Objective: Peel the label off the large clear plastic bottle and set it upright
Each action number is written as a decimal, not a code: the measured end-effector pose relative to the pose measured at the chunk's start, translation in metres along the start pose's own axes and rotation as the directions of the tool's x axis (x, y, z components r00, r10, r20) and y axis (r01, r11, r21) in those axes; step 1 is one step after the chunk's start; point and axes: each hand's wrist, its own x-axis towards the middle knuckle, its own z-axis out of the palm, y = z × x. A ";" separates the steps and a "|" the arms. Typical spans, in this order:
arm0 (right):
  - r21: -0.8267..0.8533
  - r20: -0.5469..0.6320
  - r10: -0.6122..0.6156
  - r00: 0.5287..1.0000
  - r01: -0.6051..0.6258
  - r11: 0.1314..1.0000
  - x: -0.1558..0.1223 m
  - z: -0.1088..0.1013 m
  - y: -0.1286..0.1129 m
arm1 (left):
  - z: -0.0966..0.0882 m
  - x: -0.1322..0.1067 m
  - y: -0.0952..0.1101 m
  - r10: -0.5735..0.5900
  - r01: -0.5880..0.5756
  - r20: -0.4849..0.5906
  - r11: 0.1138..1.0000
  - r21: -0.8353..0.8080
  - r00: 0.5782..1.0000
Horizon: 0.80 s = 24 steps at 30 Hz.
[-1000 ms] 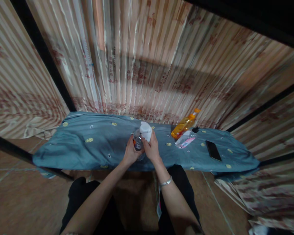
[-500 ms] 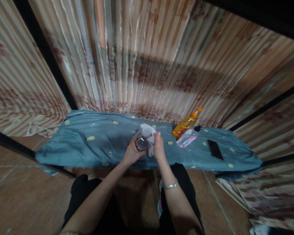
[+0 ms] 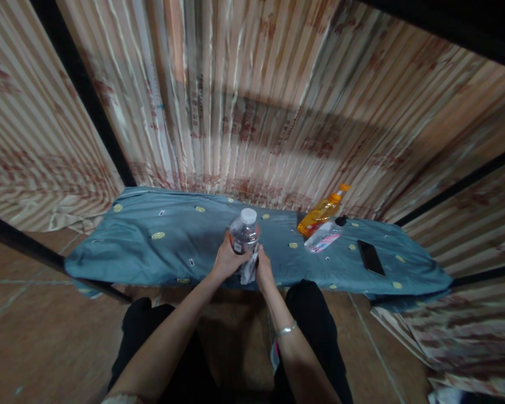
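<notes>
A clear plastic bottle [image 3: 244, 233] with a white cap stands upright over the near edge of a blue cloth-covered table [image 3: 164, 247]. My left hand [image 3: 226, 261] is wrapped round its lower left side. My right hand [image 3: 263, 269] is closed on a crumpled white tissue [image 3: 248, 271], pressed against the bottle's lower right side. A silver bracelet sits on my right wrist.
An orange bottle [image 3: 322, 211] and a clear bottle with a pink label [image 3: 322, 238] lie on the table to the right. A black phone [image 3: 371, 257] lies further right. Striped curtains hang behind. My dark-trousered knees are under the table's front edge.
The tissue in my right hand has gone from the bottle's cap down to its lower side, uncovering the white cap. My left hand keeps hold of the bottle.
</notes>
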 end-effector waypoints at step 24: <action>-0.407 0.191 -0.509 0.839 0.539 0.737 -0.029 0.024 -0.068 | 0.002 0.000 0.002 0.141 -0.142 -0.024 0.990 -0.022 0.990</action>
